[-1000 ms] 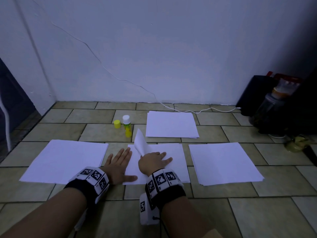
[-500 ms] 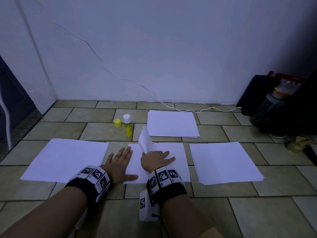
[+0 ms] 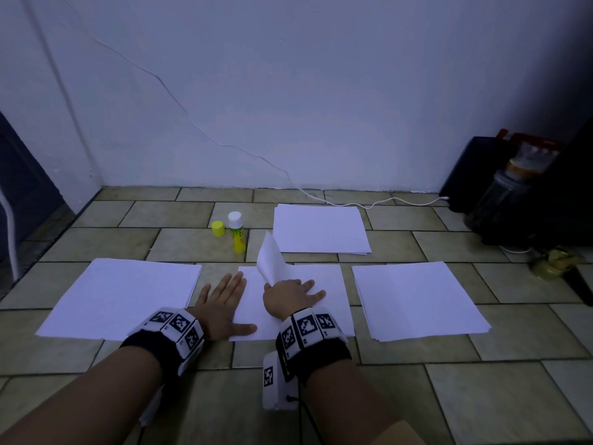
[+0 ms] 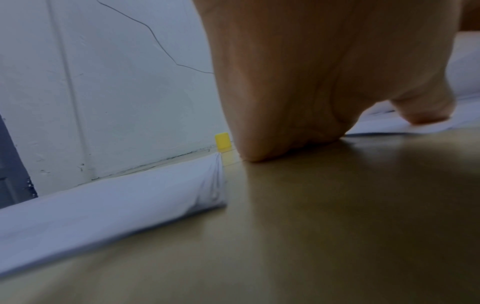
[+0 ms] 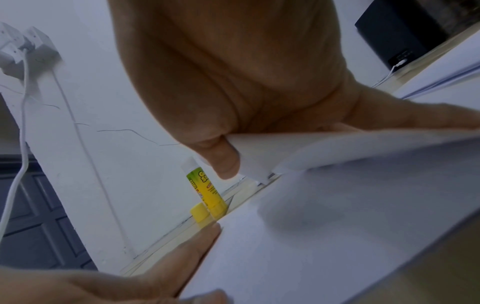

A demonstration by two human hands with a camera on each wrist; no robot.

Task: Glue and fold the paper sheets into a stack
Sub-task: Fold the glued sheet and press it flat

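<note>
The lifted corner of the middle sheet (image 3: 271, 261), pinched in the right hand (image 3: 290, 297), now stands a little more upright and nearer the glue stick (image 3: 236, 234) than a second ago; the hand has crept slightly forward over the sheet.

Bare floor (image 3: 179, 245) was left beside the glue stick (image 3: 237, 234); its cap (image 3: 218, 228) and a raised sheet (image 3: 271, 261) were flanking it.

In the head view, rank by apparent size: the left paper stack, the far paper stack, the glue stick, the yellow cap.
1. left paper stack, though it lies nearer the camera
2. far paper stack
3. glue stick
4. yellow cap
</note>
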